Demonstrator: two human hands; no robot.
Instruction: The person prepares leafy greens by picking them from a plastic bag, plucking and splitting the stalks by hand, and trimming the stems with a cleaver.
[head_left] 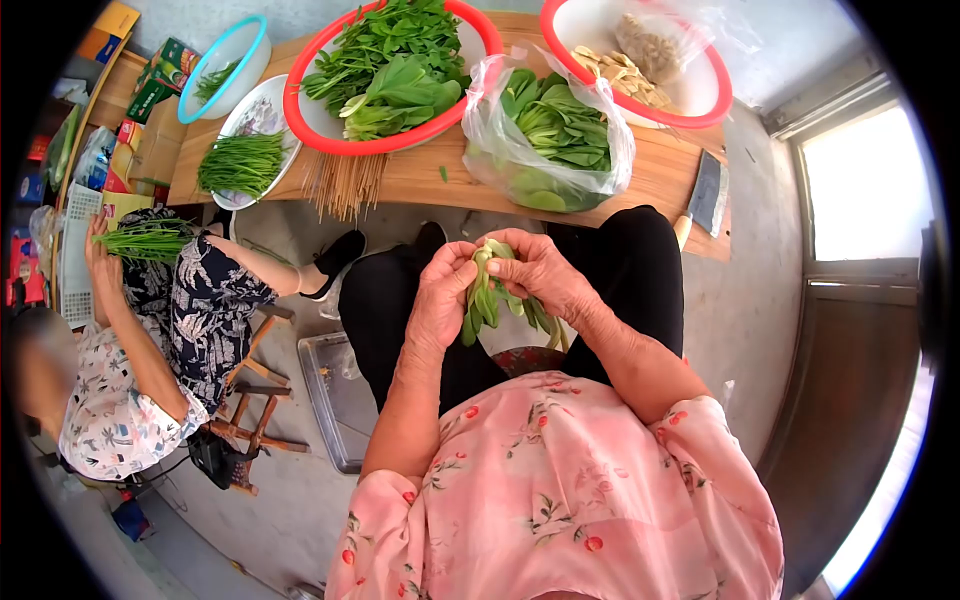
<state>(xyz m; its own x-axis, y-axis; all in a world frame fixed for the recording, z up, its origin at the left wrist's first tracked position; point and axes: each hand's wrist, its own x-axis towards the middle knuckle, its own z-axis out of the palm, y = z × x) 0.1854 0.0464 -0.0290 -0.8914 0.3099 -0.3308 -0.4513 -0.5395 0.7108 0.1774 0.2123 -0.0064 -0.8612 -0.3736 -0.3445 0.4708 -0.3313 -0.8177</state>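
Above my lap, my left hand [443, 290] and my right hand [545, 273] pinch a small bunch of leafy greens, like bok choy [487, 300], between them. Its pale base is up at the fingertips, and the green leaves hang down. Both hands are closed, with thumbs and fingers meeting at the stem end. On the table just beyond, a clear plastic bag [483, 150] holds more of the same kind of greens [560, 120]. To its left, a red-rimmed basin [300, 120] is heaped with leafy greens [400, 70].
A second red-rimmed basin [715, 105] holds pale sliced pieces and a bag. A cleaver [708, 195] lies at the wooden table's [650, 190] right end. Chives [243, 163] and thin sticks [343, 185] lie at the left. A seated person [120, 420] holds green stalks; a plastic tray [318, 400] is on the floor.
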